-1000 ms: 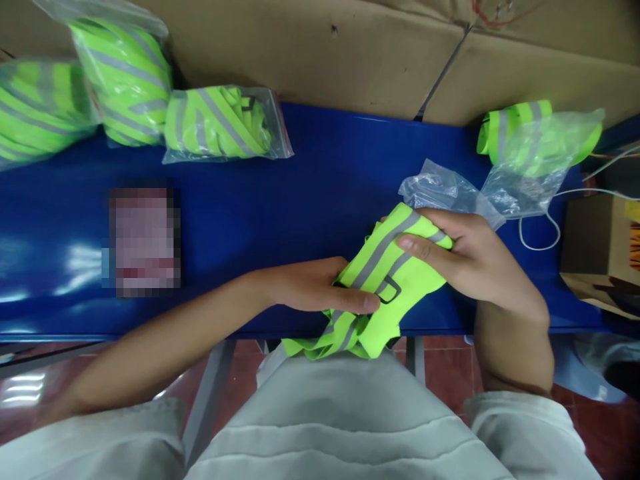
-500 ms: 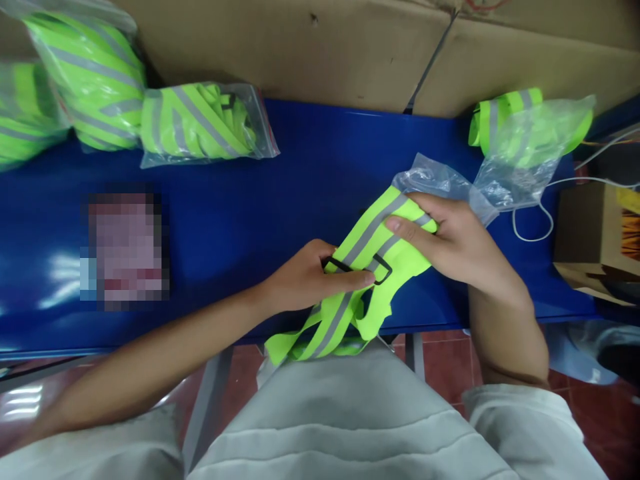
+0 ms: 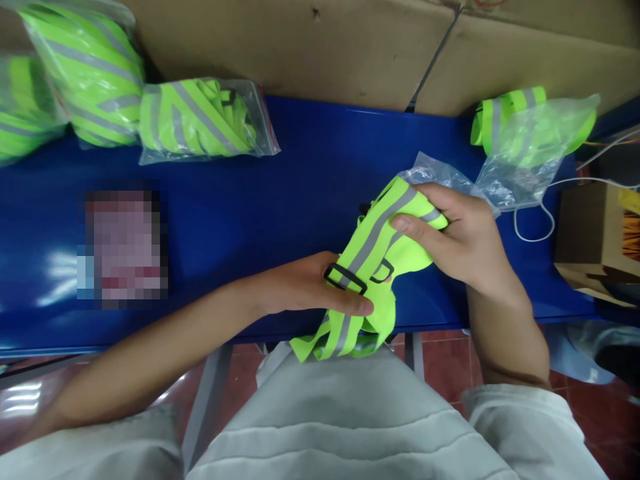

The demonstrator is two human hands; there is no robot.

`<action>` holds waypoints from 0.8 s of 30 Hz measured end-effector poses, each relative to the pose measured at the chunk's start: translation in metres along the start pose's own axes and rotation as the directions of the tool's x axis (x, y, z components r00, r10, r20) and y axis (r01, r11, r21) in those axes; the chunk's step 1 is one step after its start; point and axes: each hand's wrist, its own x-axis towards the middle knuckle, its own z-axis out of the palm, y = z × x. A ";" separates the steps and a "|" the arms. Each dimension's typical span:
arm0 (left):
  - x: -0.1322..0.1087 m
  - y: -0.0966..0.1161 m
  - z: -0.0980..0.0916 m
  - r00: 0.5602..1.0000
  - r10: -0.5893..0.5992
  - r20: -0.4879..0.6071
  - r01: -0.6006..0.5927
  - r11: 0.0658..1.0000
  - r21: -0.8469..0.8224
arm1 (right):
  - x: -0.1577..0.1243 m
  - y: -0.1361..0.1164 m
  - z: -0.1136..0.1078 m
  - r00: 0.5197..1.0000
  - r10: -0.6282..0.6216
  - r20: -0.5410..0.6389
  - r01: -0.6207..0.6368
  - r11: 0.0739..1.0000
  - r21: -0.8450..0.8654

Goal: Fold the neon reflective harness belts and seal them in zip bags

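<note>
A neon yellow-green reflective strap (image 3: 375, 233) with grey stripes and black buckles is stretched between my two hands over the front of the blue table. My right hand (image 3: 450, 233) is closed on its folded upper end, thumb on top. Lower down, my left hand (image 3: 310, 287) grips the strap beside a black rectangular buckle (image 3: 345, 278), thumb over the front and fingers hidden behind. Loose loops of the strap hang past the table edge against my grey clothing. A clear plastic bag (image 3: 440, 172) lies just behind my right hand.
Bagged reflective straps (image 3: 200, 120) stand at the back left. Another strap bundle (image 3: 530, 127) with a clear bag lies at the back right, near a white cord (image 3: 533, 239) and an open cardboard box (image 3: 583, 227). Large cartons (image 3: 300, 53) line the back of the blue table (image 3: 225, 213).
My left hand has slid slightly down the strap, leaving the rectangular buckle more exposed. The strap's upper fold is a little higher, and its hanging loops have shifted right.
</note>
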 end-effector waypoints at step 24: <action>-0.001 0.004 0.002 0.940 0.171 -0.296 -0.144 0.983 0.111 | 0.008 0.019 0.019 0.983 0.109 0.150 -0.155 0.929 0.335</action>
